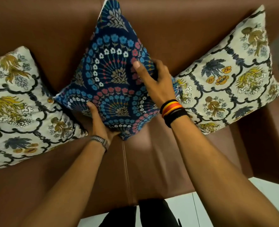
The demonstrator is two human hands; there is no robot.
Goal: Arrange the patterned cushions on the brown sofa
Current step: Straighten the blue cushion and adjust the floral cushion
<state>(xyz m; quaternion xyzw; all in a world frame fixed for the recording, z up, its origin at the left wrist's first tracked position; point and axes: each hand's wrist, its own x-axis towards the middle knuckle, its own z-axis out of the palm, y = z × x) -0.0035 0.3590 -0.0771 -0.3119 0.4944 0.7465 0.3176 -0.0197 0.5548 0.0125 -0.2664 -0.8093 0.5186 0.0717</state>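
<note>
Item 1. Blue cushion point(112, 76): centre of the sofa point(37, 25), stood on one corner as a diamond, leaning on the backrest. Its low corner sits at the seat seam point(125, 169). Judged: it is held on point to be centred between the two others.

Item 2. Left cream cushion point(16, 105): at 9 o'clock of the blue one, lying tilted, its near corner touching or just under the blue one's left corner.

Item 3. Right cream cushion point(230, 74): at 3 o'clock, propped against the backrest, its lower-left corner behind the right wrist; contact with the blue one cannot be told.

Item 4. Left hand point(101, 125): at 6 o'clock of the blue cushion, palm cupped under its lower-left edge, thumb on the face; bearing the weight. Metal band point(101, 141) at the wrist.

Item 5. Right hand point(153, 79): at 3 o'clock, curled round the right edge, thumb across the front, other fingers behind and hidden; steadying the tilt. Thread bands point(173, 110) at the wrist.

Both forearms reach forward, nearly straight.
</note>
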